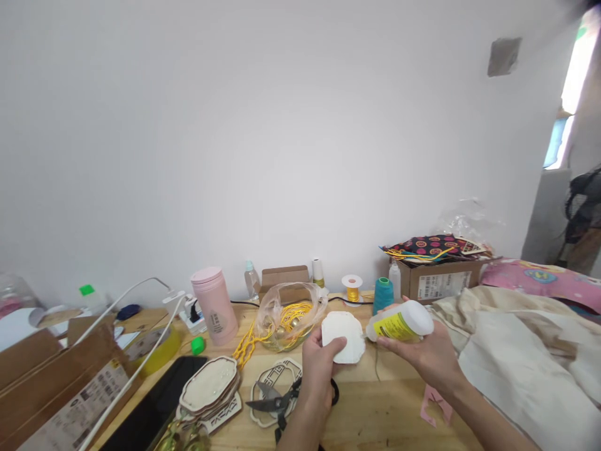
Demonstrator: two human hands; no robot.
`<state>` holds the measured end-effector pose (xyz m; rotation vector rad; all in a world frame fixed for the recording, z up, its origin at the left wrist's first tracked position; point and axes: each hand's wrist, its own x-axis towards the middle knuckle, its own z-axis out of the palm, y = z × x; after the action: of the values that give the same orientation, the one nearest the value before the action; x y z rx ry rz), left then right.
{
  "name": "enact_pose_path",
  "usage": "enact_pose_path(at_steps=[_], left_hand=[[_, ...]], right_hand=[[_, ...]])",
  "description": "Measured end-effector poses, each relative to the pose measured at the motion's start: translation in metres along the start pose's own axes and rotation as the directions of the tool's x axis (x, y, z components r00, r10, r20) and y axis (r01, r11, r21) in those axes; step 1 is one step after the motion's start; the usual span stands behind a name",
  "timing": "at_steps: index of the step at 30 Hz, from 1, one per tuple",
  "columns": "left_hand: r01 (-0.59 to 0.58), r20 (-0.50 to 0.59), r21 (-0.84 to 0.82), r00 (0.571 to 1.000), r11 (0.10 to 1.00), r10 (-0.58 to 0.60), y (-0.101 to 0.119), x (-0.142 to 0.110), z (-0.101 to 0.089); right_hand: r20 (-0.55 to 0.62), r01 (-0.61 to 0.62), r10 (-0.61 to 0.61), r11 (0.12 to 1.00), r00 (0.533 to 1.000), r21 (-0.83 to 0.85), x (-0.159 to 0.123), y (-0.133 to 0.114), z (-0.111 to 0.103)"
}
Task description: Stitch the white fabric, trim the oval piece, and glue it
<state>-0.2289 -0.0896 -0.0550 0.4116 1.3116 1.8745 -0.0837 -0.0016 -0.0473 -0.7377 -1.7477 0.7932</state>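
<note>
My left hand [319, 369] grips a flat white panel [344, 335] with a scalloped edge, thumb on its face. In my right hand [429, 351] is a white squeeze bottle [408, 319] with a yellow label, tipped on its side. Its narrow tip points left at the panel's right edge; I cannot tell whether they touch. Black-handled scissors [277, 401] lie open by my left wrist, over a pale openwork frame [284, 373]. Further left is a stack of pale scalloped wooden plates [211, 383].
A pink tumbler [216, 307], a plastic bag [291, 313] with yellow cord, a teal thread spool [384, 295] and a spool of yellow thread [352, 289] stand behind. Cardboard boxes [61, 388] and a black phone [154, 401] lie left, cream cloth [526, 351] right.
</note>
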Motion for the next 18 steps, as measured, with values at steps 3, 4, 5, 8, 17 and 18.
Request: enact_pose_path(at_steps=[3, 4, 5, 8, 17, 18], left_hand=[[-0.011, -0.033, -0.014, 0.999, 1.000, 0.011, 0.0008, 0.0022, -0.0010], [-0.017, -0.031, -0.019, 0.999, 1.000, 0.016, 0.0009, 0.0025, -0.0013], [-0.020, -0.023, -0.026, 1.000, 0.999, 0.020, 0.0008, 0.0026, -0.0014], [-0.009, 0.002, -0.036, 1.000, 0.999, 0.009, 0.0002, 0.0021, -0.0011], [-0.015, -0.022, -0.065, 1.000, 0.998, 0.013, -0.0005, 0.0016, -0.0014], [-0.013, -0.013, -0.063, 1.000, 0.998, 0.012, -0.0009, 0.0015, -0.0017]], right_hand=[[0.065, 0.011, -0.010, 1.000, 0.998, -0.003, -0.0007, 0.0005, -0.0001], [0.077, 0.016, -0.016, 1.000, 0.997, 0.001, -0.0005, 0.0002, -0.0005], [0.079, 0.028, -0.028, 1.000, 0.996, 0.002, -0.0001, -0.0003, -0.0010], [0.064, 0.093, -0.093, 0.996, 0.994, -0.007, 0.0018, -0.0019, -0.0028], [0.100, 0.098, -0.096, 0.995, 0.990, -0.010, 0.0010, -0.0027, -0.0020], [0.075, 0.096, -0.096, 0.995, 0.993, -0.006, 0.0012, -0.0033, -0.0021]])
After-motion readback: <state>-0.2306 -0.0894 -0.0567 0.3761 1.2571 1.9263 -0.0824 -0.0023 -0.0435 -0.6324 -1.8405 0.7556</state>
